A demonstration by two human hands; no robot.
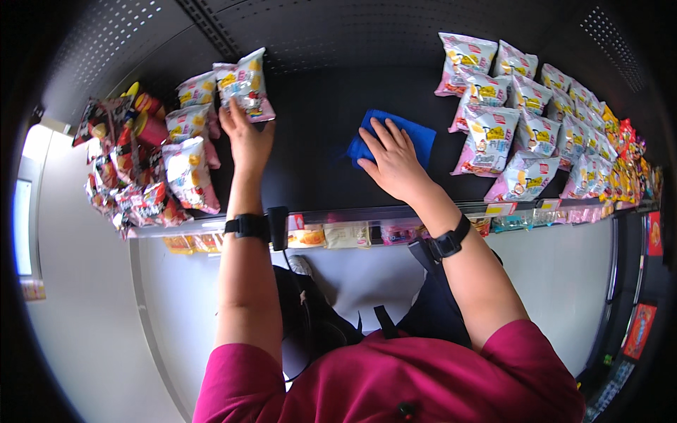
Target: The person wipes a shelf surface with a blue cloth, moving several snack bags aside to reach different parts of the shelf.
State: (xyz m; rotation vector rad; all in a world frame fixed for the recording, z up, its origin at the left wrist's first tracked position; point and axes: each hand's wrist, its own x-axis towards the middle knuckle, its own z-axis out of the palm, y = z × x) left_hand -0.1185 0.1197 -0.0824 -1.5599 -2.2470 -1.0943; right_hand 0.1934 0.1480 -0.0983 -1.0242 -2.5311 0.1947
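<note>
My left hand (246, 135) reaches over the black shelf (312, 174) and touches the lower part of a white and pink snack bag (242, 84). Its fingers lie against the bag's front and the thumb points off to the side; whether it grips the bag is unclear. Flat on a folded blue cloth (420, 140) rests my right hand (391, 156), fingers spread and pressing it to the shelf. Just left of my left hand stands a column of similar snack bags (190, 174).
More white and pink bags (486, 140) stand in rows to the right, with yellow and red packets (624, 153) beyond. Dark red packets (127, 158) fill the left end. A perforated back panel (381, 31) rises behind. Packaged goods (346, 235) sit below the shelf's front edge.
</note>
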